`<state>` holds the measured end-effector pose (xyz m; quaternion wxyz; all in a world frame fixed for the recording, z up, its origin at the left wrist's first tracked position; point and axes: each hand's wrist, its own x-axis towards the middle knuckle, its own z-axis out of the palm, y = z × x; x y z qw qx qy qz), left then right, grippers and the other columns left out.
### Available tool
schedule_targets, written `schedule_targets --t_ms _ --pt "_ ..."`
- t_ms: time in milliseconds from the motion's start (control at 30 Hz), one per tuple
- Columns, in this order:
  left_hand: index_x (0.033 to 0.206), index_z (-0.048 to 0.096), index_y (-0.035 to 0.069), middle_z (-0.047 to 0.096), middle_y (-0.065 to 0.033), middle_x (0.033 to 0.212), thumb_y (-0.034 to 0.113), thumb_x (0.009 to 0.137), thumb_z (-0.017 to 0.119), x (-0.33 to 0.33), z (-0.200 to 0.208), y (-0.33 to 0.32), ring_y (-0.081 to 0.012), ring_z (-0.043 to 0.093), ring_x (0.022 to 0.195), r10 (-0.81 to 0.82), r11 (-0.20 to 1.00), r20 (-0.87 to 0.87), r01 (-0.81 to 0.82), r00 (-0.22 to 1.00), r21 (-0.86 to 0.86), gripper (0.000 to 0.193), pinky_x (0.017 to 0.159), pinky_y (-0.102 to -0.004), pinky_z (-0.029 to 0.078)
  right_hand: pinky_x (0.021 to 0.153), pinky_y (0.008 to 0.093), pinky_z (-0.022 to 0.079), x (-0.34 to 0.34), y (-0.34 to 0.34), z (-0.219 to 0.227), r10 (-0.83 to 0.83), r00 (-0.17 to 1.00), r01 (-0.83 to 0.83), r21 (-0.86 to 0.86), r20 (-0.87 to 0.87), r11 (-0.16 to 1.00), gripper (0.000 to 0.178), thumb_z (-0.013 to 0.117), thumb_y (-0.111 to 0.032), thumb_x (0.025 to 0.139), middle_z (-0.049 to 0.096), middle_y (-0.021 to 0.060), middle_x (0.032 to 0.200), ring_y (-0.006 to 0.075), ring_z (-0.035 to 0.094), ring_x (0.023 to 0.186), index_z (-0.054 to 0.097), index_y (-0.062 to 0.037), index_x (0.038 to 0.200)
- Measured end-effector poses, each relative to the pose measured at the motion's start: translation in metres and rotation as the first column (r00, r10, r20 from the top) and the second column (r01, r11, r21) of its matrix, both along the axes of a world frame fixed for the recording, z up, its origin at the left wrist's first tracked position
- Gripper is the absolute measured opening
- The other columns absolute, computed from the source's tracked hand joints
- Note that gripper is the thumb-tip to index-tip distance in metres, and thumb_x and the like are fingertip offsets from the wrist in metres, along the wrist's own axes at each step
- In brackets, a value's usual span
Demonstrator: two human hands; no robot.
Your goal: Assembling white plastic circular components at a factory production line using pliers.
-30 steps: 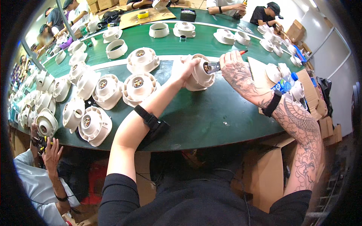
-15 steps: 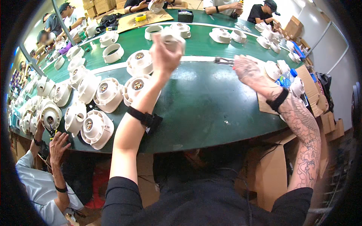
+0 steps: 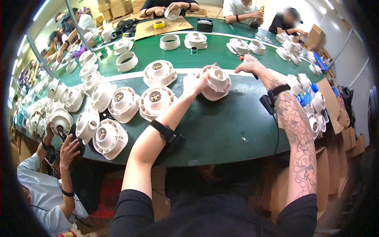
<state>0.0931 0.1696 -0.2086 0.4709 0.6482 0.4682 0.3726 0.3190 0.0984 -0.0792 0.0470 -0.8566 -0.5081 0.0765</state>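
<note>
My left hand grips the left rim of a round white plastic housing, fingers closed on its edge. The housing stands over the dark green table, its domed centre with a brass-coloured middle facing up. To the right, my right hand is closed around a slim tool with red on its handle, apparently pliers; its dark tip points away from me, and my fingers hide most of it. Left of the housing lie similar white housings with coppery centres.
Several more housings crowd the left. White rings and housings stand on the green belt. A bottle with a blue cap and cardboard are at right. A co-worker's hand works at lower left; others sit opposite.
My left hand has brought the housing down and nearer, to the right, from above the belt. My right hand has turned the tool's tip to point farther away. The view has shifted slightly.
</note>
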Motion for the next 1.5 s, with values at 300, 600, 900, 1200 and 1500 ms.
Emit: schedule_targets --t_ms 300,600,900,1200,1500 --pt "0.114 0.052 -0.006 0.069 -0.0254 0.101 0.036 0.082 0.07 0.01 0.0 -0.026 -0.0326 0.067 0.106 -0.13 0.938 0.207 0.188 0.97 -0.29 0.055 0.094 -0.0405 0.05 0.087 0.0311 0.05 -0.028 -0.074 0.004 0.144 0.584 -0.43 -0.153 -0.799 0.89 0.051 0.087 -0.013 0.071 0.066 0.0046 0.104 0.0149 0.063 0.096 0.061 -0.0049 0.114" --pt "0.091 0.056 0.002 0.07 -0.0079 0.084 0.012 0.089 0.066 0.025 -0.015 -0.048 -0.0134 0.07 0.078 -0.502 0.798 0.381 0.585 0.777 -0.142 0.015 0.064 -0.0246 0.053 0.09 0.0359 0.047 0.016 0.017 -0.045 0.371 0.899 -0.377 0.023 -0.232 0.926 0.079 0.088 -0.044 0.058 0.061 0.0179 0.113 0.0269 0.059 0.104 0.057 0.0013 0.115" --pt "0.082 0.055 0.0 0.068 -0.0088 0.071 0.011 0.083 0.066 0.019 -0.017 -0.048 -0.0148 0.071 0.067 -0.49 0.825 0.476 0.565 0.73 -0.018 0.016 0.062 -0.0289 0.054 0.105 0.0361 0.043 -0.015 0.148 -0.048 0.538 0.824 -0.544 -0.02 0.179 0.839 0.073 0.081 -0.04 0.064 0.05 0.021 0.135 0.0343 0.053 0.121 0.059 0.0051 0.116" --pt "0.082 0.056 -0.003 0.065 -0.0077 0.07 0.013 0.085 0.066 0.019 -0.016 -0.05 -0.0142 0.07 0.066 -0.485 0.87 0.365 0.481 0.795 0.109 0.019 0.06 -0.0291 0.054 0.101 0.0394 0.047 -0.056 0.265 -0.054 0.457 0.865 -0.434 -0.146 0.209 0.889 0.044 0.065 -0.019 0.077 0.055 0.0197 0.129 0.0346 0.056 0.12 0.062 0.0006 0.117" --pt "0.09 0.063 -0.006 0.068 -0.0154 0.075 0.018 0.08 0.069 0.019 -0.026 -0.044 -0.0198 0.067 0.068 -0.411 0.912 0.372 0.376 0.832 0.166 0.027 0.065 -0.035 0.053 0.1 0.0396 0.047 -0.071 0.288 -0.045 0.551 0.818 -0.549 -0.057 0.165 0.834 0.045 0.067 -0.019 0.074 0.056 0.0197 0.124 0.0353 0.057 0.116 0.062 0.0014 0.115"
